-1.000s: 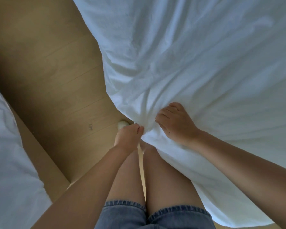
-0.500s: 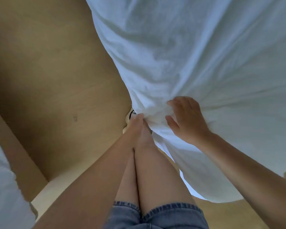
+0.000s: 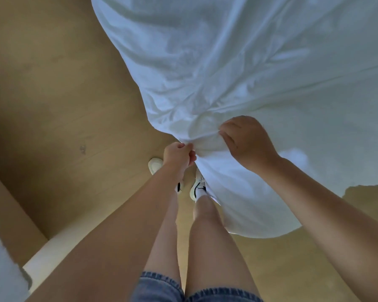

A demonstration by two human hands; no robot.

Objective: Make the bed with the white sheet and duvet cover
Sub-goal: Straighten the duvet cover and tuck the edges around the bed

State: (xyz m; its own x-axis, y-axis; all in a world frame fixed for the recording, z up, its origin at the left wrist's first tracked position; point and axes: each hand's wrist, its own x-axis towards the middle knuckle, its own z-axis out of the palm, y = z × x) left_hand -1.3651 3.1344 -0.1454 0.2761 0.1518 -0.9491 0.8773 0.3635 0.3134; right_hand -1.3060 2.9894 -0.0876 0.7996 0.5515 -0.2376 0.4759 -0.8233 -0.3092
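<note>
A large white sheet (image 3: 260, 73) fills the upper right of the view and hangs down over the floor in front of me. My left hand (image 3: 178, 154) pinches a bunched corner of the cloth at its lowest point, fingers curled round it. My right hand (image 3: 247, 144) grips a fold of the same cloth just to the right, fingers curled into the fabric. Creases run from both hands up into the sheet. The sheet's lower edge hangs by my right leg and covers part of my right shoe.
A tan wooden floor (image 3: 63, 94) lies below and to the left. My white shoes (image 3: 155, 165) stand on it under my hands. At the lower left shows more white bedding (image 3: 0, 262) beside a pale edge (image 3: 52, 249), perhaps a bed frame.
Both hands have risen with the bunched cloth, and the sheet has lifted and drawn to the right. My shoes and more floor at the lower right now show.
</note>
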